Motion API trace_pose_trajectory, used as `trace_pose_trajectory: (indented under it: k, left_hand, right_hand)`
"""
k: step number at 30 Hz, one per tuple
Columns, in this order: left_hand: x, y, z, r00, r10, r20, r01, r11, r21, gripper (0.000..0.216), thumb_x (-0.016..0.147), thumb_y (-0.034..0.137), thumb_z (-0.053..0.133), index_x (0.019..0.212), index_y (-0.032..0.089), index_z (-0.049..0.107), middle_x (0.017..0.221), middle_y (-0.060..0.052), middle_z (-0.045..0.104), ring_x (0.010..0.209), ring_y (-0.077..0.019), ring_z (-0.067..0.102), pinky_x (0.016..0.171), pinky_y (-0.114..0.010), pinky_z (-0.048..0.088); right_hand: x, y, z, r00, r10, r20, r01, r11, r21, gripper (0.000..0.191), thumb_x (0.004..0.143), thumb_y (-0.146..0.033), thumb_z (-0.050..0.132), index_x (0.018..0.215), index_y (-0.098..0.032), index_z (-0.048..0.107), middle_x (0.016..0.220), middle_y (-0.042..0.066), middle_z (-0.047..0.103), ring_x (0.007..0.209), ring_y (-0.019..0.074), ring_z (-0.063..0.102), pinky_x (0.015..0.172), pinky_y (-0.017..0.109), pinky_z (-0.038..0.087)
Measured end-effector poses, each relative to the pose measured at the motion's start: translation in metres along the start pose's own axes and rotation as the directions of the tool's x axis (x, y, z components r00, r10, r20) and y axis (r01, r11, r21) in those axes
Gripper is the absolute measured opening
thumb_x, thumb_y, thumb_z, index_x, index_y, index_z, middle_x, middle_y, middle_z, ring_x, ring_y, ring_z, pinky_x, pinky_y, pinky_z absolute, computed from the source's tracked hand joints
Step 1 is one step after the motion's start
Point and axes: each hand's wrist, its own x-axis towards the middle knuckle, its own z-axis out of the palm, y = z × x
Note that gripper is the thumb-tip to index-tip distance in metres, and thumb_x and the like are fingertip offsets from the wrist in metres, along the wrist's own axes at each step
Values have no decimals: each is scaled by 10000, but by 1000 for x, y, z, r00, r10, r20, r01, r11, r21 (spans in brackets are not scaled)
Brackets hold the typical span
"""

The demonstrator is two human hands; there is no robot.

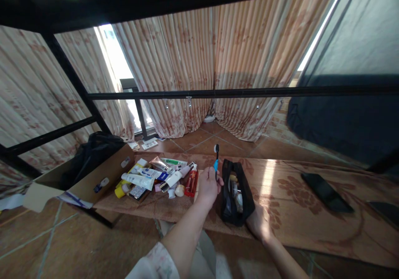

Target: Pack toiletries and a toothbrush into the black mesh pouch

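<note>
My left hand (208,186) is closed round a blue and black toothbrush (216,164), which stands upright with its bristle head at the top. Just to its right an open black toiletry bag (247,189) rests on the cloth, with small bottles and other items inside. My right hand (258,222) grips the bag's near right side, its fingers partly hidden by the bag. Left of my left hand lies a pile of toiletries: a red pump bottle (191,182), a white tube (139,181), a yellow-capped item (120,191) and several other tubes and bottles.
The patterned cloth covers a low bench (289,225). A cardboard box (114,171) with a black bag (92,156) in it is at the left. A dark phone (326,191) lies at the right. A black metal bar (249,92) crosses before the curtains (183,58).
</note>
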Motion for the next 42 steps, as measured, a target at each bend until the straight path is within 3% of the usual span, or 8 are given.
trace_pose_trajectory:
  k: [6, 13, 20, 24, 33, 42]
  left_hand:
    - [1, -4, 1, 998, -49, 41, 51, 998, -46, 348, 898, 483, 360, 773, 177, 470, 462, 48, 503, 274, -56, 352, 302, -172, 222]
    - [4, -8, 1, 997, -29, 65, 30, 999, -16, 395, 850, 562, 451, 740, 184, 484, 477, 58, 499, 287, -52, 367, 314, -186, 214]
    - [6, -14, -1, 998, 51, 22, -53, 991, 127, 320, 889, 418, 407, 703, 182, 516, 457, 55, 481, 347, -69, 387, 400, -203, 287]
    - [5, -14, 0, 994, 103, 39, -109, 974, 198, 264, 878, 334, 413, 705, 179, 539, 498, 36, 536, 425, -83, 461, 478, -203, 338]
    - [4, -14, 3, 995, 87, 50, -95, 978, 185, 182, 822, 228, 423, 770, 183, 591, 525, 28, 557, 431, -101, 453, 463, -209, 312]
    - [1, 1, 0, 995, 94, -28, -87, 975, 205, 157, 829, 155, 394, 776, 189, 538, 511, 49, 508, 443, -99, 445, 513, -212, 341]
  right_hand:
    - [-1, 9, 4, 997, 70, 26, -69, 997, -32, 344, 808, -356, 399, 787, -171, 688, 683, 97, 697, 622, 216, 659, 521, 252, 431]
    - [-3, 21, 9, 997, 70, 34, -70, 998, -4, 343, 792, -376, 411, 724, -170, 678, 653, 95, 687, 579, 202, 634, 499, 253, 429]
    - [-2, 22, 15, 997, 72, 24, -71, 996, -59, 339, 824, -341, 408, 772, -172, 698, 646, 88, 689, 571, 204, 636, 488, 256, 415]
    - [0, 21, 18, 1000, 11, 5, -11, 1000, 20, 331, 822, -294, 388, 804, -164, 691, 744, 103, 718, 642, 209, 670, 545, 253, 456]
    - [-1, 10, 9, 994, -81, -71, 84, 996, 41, 360, 849, -311, 363, 768, -167, 683, 693, 97, 700, 604, 202, 649, 536, 251, 454]
    - [-3, 12, 11, 998, -63, -12, 63, 998, -2, 340, 847, -214, 354, 800, -153, 686, 734, 103, 708, 641, 202, 660, 560, 257, 451]
